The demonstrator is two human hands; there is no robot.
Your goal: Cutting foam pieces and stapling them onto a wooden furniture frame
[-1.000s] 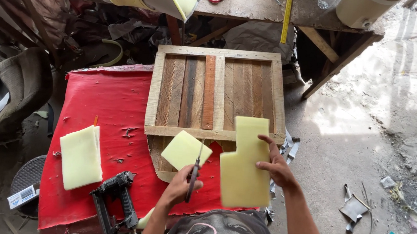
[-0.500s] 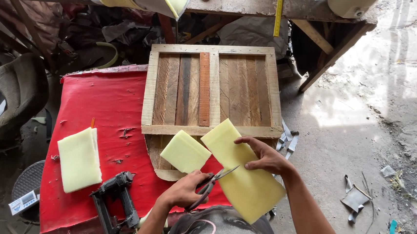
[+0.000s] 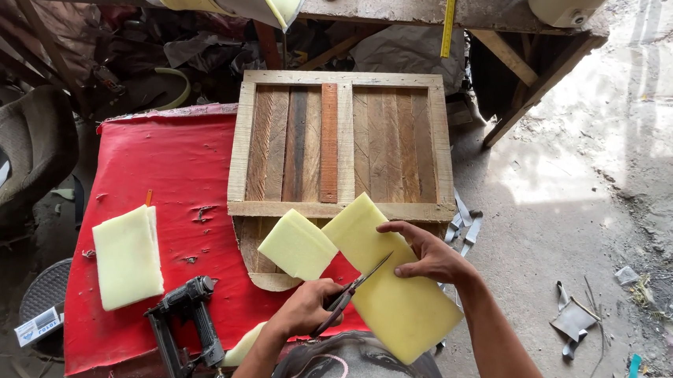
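While the right hand (image 3: 426, 257) presses flat on the big foam sheet (image 3: 393, 288), pinning it over the red cushion (image 3: 171, 185), the left hand (image 3: 304, 309) has its fingers closed round scissors (image 3: 353, 289), blades parted at the sheet's edge, below the wooden frame (image 3: 344, 142).

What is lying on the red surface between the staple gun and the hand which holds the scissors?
In the head view, only bare red surface lies between the staple gun and the left hand holding the scissors.
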